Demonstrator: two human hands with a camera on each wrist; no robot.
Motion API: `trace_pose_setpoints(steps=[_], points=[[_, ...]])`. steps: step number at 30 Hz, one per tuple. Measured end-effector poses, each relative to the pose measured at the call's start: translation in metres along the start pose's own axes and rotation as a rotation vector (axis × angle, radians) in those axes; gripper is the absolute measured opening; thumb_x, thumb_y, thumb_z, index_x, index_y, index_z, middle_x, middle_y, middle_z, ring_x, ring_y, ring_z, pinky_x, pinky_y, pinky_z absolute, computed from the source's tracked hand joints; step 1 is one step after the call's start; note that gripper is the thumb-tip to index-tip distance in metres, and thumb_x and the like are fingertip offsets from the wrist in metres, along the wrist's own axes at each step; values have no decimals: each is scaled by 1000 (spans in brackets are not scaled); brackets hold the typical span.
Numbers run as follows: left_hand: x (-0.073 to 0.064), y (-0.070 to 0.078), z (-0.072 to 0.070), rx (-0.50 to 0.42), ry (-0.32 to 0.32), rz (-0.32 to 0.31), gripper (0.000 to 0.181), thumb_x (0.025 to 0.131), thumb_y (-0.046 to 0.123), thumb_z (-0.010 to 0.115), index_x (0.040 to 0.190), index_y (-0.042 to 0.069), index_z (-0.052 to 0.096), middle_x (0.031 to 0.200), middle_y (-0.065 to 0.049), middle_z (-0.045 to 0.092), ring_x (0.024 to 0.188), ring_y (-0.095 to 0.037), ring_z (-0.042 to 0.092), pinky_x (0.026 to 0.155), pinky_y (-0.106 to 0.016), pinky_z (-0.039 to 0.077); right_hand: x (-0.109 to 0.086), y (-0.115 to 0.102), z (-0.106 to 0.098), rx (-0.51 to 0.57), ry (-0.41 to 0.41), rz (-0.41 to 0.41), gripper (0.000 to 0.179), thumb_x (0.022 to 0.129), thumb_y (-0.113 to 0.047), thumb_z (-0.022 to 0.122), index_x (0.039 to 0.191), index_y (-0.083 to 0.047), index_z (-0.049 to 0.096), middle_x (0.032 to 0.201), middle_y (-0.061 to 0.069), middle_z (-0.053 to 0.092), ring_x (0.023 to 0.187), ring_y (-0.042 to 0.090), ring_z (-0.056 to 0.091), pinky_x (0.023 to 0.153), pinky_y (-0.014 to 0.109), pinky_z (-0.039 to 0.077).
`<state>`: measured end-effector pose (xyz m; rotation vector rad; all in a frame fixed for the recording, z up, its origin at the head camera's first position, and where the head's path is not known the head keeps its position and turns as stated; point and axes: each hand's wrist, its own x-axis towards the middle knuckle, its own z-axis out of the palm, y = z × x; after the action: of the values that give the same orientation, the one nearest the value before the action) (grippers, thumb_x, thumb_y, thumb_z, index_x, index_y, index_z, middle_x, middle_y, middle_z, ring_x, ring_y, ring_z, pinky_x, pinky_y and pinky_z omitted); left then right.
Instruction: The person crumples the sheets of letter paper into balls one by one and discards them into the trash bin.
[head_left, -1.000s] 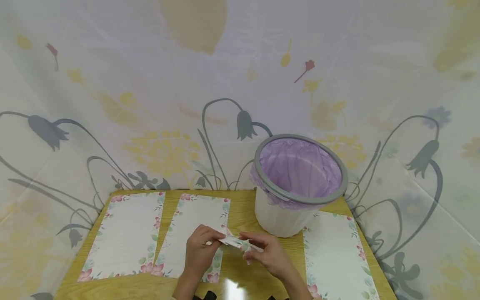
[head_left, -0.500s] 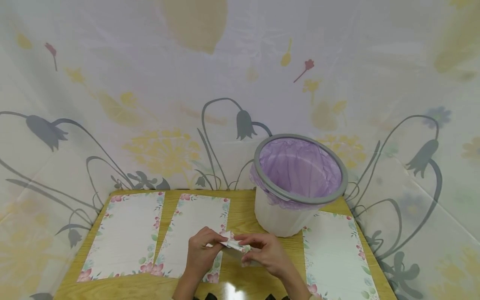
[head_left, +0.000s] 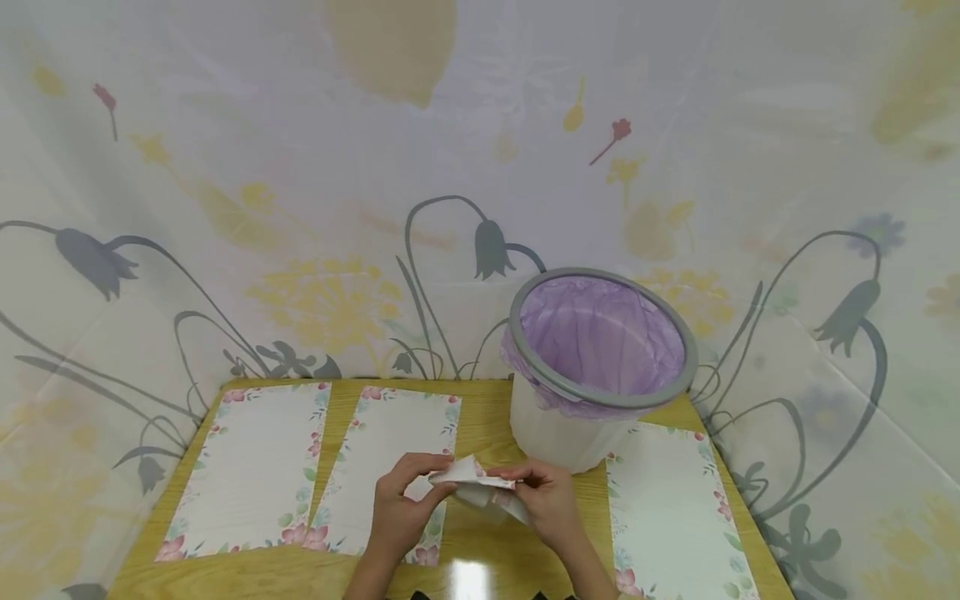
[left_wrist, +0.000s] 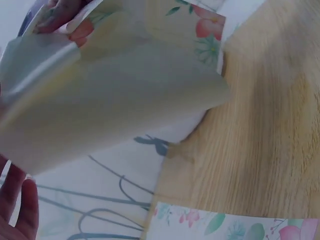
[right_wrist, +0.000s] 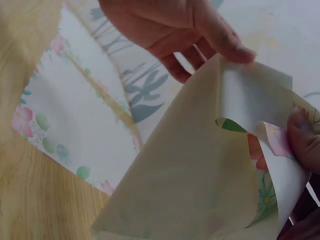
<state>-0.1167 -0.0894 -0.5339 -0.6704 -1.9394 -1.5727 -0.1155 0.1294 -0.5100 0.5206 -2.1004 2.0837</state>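
Note:
Above the front of the table, both hands hold a folded sheet of white paper (head_left: pixel 471 472) with a pink-and-green floral border. My left hand (head_left: pixel 401 507) pinches its left end between thumb and fingers. At the opposite end, my right hand (head_left: pixel 553 502) grips the paper in the same way. The right wrist view shows the sheet (right_wrist: pixel 175 170) with its corners folded in and a loose flap curling between the hands. Seen from the left wrist, the paper's plain side (left_wrist: pixel 125 90) bulges outward, with the flowers showing along one edge.
Two matching floral sheets lie to the left, one (head_left: pixel 258 471) beside the other (head_left: pixel 401 433). A third sheet (head_left: pixel 671 508) lies at the right. Behind it stands a white bin (head_left: pixel 555 433) with a grey rim and lilac liner. A flower-printed curtain (head_left: pixel 337 167) rises behind the wooden table (head_left: pixel 247 577).
The paper has turned and opened out between the hands, its flap now standing up. My right hand has shifted its grip, rotating with the paper. The bin and other sheets are unmoved.

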Motion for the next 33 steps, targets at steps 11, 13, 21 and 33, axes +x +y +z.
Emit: trace_pose_setpoints(steps=[11, 13, 21, 33], points=[[-3, 2, -4, -223, 48, -235, 23, 79, -13, 75, 98, -1, 75, 94, -16, 73, 85, -15, 70, 74, -27, 58, 0, 8, 4, 176, 138, -51, 16, 79, 29, 54, 77, 15, 61, 88, 8, 75, 85, 21, 74, 76, 29, 58], [-2, 7, 1, -160, 134, -265, 19, 76, -14, 77, 88, 0, 75, 85, -14, 73, 76, -15, 70, 67, -25, 58, -1, 10, 8, 163, 182, -71, 18, 78, 29, 55, 78, 14, 64, 87, 11, 75, 85, 20, 74, 76, 29, 58], [12, 49, 15, 145, 363, -193, 16, 70, -14, 82, 72, -1, 73, 70, -10, 72, 58, -15, 63, 56, -19, 49, -2, 20, 31, -49, 307, -366, 32, 68, 37, 60, 74, 8, 71, 84, 25, 72, 83, 22, 74, 72, 25, 58], [-3, 6, -6, -248, 4, -100, 34, 87, -26, 55, 118, -16, 64, 107, -22, 70, 99, -12, 67, 81, -21, 55, -6, 27, 33, -45, 270, -348, 28, 71, 35, 61, 80, 10, 71, 92, 30, 70, 92, 22, 73, 75, 25, 57]])
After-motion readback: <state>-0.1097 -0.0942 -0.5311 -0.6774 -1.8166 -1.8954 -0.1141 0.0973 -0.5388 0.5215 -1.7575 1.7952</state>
